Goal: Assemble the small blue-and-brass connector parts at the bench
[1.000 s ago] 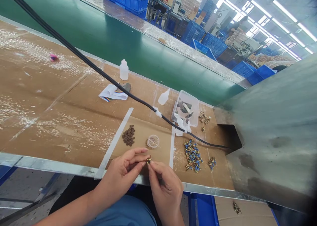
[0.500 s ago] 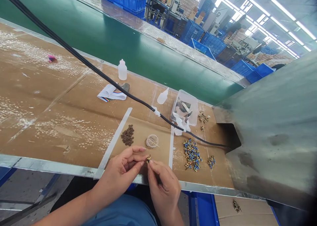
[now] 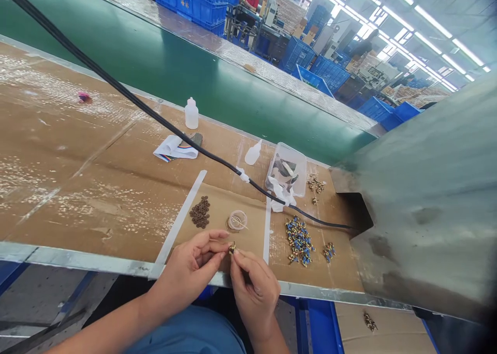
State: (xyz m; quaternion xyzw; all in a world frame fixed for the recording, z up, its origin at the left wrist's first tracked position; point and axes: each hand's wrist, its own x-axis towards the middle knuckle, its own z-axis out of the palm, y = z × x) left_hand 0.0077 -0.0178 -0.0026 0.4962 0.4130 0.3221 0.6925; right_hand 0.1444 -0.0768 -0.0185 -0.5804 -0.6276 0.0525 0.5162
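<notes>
Between the fingertips of both hands is a small gold-and-dark metal part, held just above the front of the bench. My left hand pinches it from the left with thumb and fingers. From the right, my right hand grips the same part between thumb and curled forefinger. Its exact kind is too small to make out. Just beyond my fingers stands a small round clear tub with a thin pale stick across it. A pile of small brown discs lies to its left.
Blue-and-gold small parts are heaped on the right, with smaller clusters nearby. Behind are a clear plastic box, two white squeeze bottles and a folded cloth. A black cable crosses above the bench. A metal housing borders the right.
The camera view has shifted slightly. Both hands stay in nearly the same place, still pinching the small metal part.
</notes>
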